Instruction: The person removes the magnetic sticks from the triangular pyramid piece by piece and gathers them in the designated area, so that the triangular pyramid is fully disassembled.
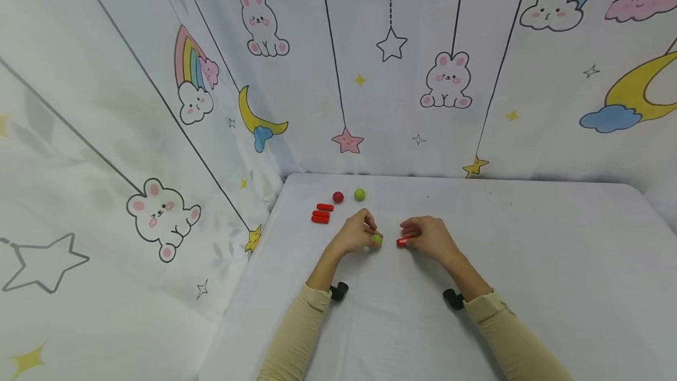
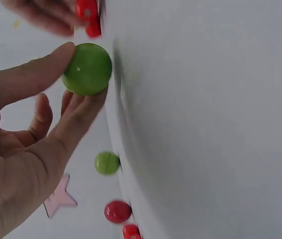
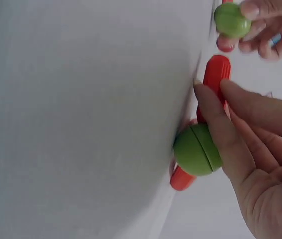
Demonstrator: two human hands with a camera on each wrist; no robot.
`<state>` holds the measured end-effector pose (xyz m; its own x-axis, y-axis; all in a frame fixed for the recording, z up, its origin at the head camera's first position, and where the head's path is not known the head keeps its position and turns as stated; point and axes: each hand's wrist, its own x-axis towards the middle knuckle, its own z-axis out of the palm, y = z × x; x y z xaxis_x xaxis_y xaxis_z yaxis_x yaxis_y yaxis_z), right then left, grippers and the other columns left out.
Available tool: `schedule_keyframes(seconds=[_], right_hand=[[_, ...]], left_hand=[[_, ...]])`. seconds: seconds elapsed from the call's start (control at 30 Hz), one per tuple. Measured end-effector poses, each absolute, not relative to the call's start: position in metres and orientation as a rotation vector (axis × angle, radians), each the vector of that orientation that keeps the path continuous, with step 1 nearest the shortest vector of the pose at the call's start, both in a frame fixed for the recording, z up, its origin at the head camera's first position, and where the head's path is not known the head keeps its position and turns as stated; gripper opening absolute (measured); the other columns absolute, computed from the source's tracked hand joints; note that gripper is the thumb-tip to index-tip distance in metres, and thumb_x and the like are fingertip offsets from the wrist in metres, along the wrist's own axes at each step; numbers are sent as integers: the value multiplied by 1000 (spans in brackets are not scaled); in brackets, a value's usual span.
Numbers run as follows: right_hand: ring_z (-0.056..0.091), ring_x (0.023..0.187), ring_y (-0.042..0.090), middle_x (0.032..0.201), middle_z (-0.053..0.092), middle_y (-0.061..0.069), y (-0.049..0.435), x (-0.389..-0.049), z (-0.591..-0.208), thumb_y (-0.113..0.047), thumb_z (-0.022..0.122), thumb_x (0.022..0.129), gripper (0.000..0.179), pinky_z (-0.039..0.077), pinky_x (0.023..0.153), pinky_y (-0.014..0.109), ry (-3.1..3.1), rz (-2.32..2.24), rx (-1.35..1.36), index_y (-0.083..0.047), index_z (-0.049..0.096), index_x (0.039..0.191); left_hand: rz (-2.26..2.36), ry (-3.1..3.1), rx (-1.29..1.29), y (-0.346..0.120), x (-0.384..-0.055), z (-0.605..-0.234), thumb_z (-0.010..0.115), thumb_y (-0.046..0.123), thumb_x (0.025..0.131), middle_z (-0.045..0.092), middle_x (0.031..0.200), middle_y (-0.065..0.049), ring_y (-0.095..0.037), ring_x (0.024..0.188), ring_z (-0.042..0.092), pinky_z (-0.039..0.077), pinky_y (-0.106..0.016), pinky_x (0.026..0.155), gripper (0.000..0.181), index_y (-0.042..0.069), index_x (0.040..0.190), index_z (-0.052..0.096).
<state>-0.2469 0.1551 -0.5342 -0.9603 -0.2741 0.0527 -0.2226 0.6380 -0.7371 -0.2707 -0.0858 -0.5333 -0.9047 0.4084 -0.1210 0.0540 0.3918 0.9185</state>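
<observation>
My left hand (image 1: pixel 358 232) pinches a glossy green ball (image 2: pixel 87 68) between thumb and fingers, low over the white tabletop. To its right, my right hand (image 1: pixel 431 239) pinches a ridged red stick (image 3: pixel 216 73) between thumb and index finger. In the right wrist view, a second green ball (image 3: pixel 198 149) with a dark seam sits at the lower end of that stick, close by the fingers. Another red piece (image 3: pixel 182 178) shows beyond this ball, partly hidden by it. A small gap separates the two hands.
Back left on the white-covered table (image 1: pixel 529 263) lie a red ball (image 1: pixel 338 197), a green ball (image 1: pixel 359 194) and a group of red sticks (image 1: pixel 320 217). A printed curtain (image 1: pixel 328 75) hangs behind and at the left. Black wrist cameras (image 1: pixel 339 291) sit below both hands.
</observation>
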Motion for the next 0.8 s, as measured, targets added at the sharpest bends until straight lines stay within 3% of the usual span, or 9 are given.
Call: schedule_keyframes(seconds=[0.23,0.8], right_hand=[[75,96,23,104,79,8,163,-248,-534,1,84,84,39,59,88,46,2755,-1276,-406,1,73,122],[75,94,21,103,78,10,160,-246,-533,1,86,81,40,59,85,42,2719,-1355,-372,2,73,119]], left_hand=[[1529,2396,389,-102,-280,-529,85,-6,80,74,107,-9,-18,101,75,56,-31,78,45,-1,112,55],[1515,2706,417,-84,-333,-517,84,-3,84,64,113,-11,-21,102,68,58,-32,85,42,1,116,58]])
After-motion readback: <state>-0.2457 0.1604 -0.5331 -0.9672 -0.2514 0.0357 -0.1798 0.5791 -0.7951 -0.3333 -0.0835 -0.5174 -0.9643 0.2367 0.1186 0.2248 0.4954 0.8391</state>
